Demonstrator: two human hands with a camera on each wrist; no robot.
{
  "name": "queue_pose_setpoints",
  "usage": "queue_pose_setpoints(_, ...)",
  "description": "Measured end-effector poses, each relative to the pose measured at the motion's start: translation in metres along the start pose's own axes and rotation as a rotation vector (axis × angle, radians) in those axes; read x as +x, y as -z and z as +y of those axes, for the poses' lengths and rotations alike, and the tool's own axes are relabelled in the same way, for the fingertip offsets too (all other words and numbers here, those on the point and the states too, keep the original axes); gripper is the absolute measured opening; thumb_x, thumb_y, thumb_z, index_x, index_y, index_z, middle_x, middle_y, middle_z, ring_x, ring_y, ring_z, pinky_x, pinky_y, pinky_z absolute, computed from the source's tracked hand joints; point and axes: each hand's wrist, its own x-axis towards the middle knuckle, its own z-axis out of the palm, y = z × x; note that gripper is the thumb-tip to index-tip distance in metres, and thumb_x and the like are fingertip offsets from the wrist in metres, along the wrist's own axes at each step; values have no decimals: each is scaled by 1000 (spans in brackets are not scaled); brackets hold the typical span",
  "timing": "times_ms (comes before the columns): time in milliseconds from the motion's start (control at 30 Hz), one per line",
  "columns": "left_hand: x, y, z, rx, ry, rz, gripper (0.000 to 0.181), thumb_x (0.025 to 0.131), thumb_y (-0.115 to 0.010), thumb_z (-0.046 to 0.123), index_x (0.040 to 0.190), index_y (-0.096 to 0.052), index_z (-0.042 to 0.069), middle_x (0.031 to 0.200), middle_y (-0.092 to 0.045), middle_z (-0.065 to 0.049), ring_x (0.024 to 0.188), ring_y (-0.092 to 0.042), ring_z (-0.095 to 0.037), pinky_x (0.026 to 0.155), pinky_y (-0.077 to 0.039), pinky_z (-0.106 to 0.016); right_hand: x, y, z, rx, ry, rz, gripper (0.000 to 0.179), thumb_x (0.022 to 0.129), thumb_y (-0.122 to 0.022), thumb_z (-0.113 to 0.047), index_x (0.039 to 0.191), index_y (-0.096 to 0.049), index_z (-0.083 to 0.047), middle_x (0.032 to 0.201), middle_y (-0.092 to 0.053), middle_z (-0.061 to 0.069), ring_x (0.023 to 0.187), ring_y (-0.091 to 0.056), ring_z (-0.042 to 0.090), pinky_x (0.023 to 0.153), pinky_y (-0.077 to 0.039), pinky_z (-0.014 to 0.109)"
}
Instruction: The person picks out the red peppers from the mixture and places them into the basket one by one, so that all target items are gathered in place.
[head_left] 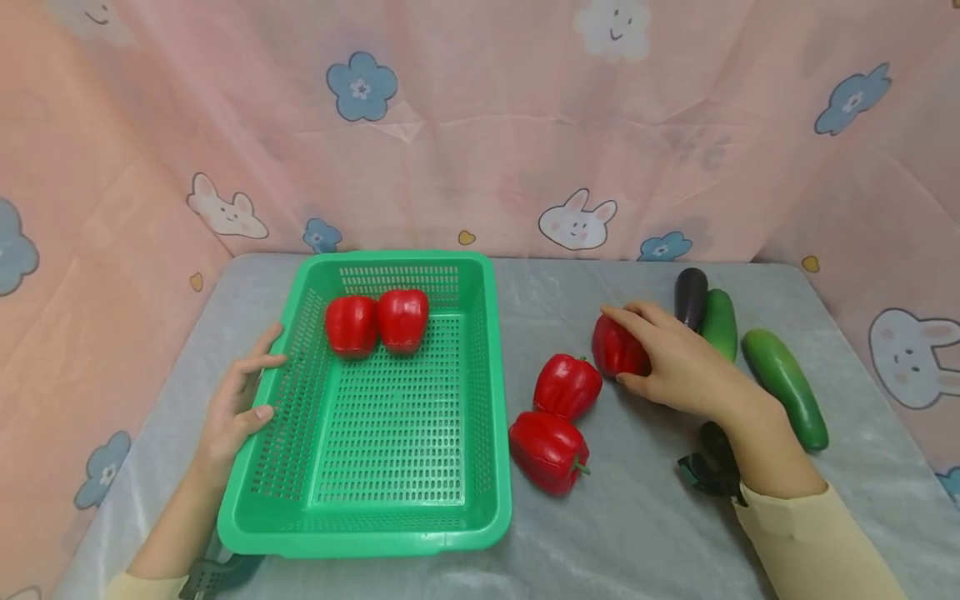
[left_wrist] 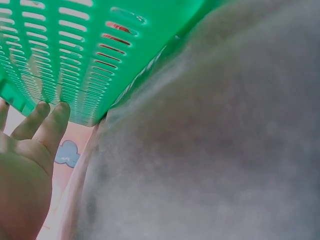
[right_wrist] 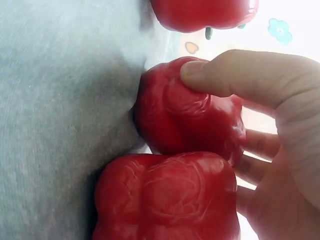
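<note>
A green plastic basket [head_left: 390,417] with slotted walls stands to the left, holding two red bell peppers [head_left: 403,321] near its far left corner. My left hand [head_left: 232,400] holds its left rim; thumb and index finger lie over the edge, while other fingers [left_wrist: 55,125] touch the outer wall. My right hand [head_left: 675,358] grips a red bell pepper [right_wrist: 190,112], thumb on one side and fingers behind, with the pepper close to the table. Another red pepper [right_wrist: 165,195] sits right beside it, largely hidden by the hand in the head view.
Two more red bell peppers [head_left: 567,386] [head_left: 550,452] lie between basket and right hand. Past that hand are an eggplant [head_left: 691,296], a green cucumber-like vegetable [head_left: 720,323] and a larger one [head_left: 787,387]. A dark object partly shows beneath the right wrist. Patterned pink cloth [head_left: 480,150] hangs behind.
</note>
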Motion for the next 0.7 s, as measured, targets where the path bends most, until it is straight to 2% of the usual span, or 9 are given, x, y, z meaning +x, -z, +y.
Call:
queue_pose_setpoints(233, 1, 1, -2, -4, -33, -3, 57, 85, -48, -14, 140, -59, -11, 173, -40, -15, 164, -28, -24, 131, -17, -33, -1, 3, -1, -7, 16, 40, 92, 78, -94, -13, 159, -51, -7, 145, -55, 18, 125, -57, 39, 83, -64, 59)
queue_pose_setpoints(400, 1, 1, 1, -7, -15, 4, 59, 83, -48, -15, 141, -62, -6, 173, -42, -12, 164, -28, -21, 131, -16, -33, -2, 6, -4, 5, 7, 48, 95, 76, -95, -16, 160, -50, -10, 146, -55, 17, 127, -56, 39, 82, -64, 60)
queue_pose_setpoints(567, 1, -1, 1, -3, -7, 9, 61, 82, -46, -15, 141, -61, -8, 173, -41, -13, 164, -27, -22, 130, -17, -32, -4, 11, -9, 28, -5, 72, 96, 75, -97, -18, 159, -51, -12, 148, -54, 14, 128, -55, 37, 82, -64, 60)
queue_pose_setpoints(700, 1, -1, 0, -8, 2, 16, 61, 81, -46, -15, 140, -62, -5, 172, -43, -10, 164, -28, -21, 130, -18, -31, -2, 16, -13, 25, 36, 112, 95, 75, -97, -17, 158, -52, -13, 148, -54, 14, 127, -56, 35, 81, -65, 59)
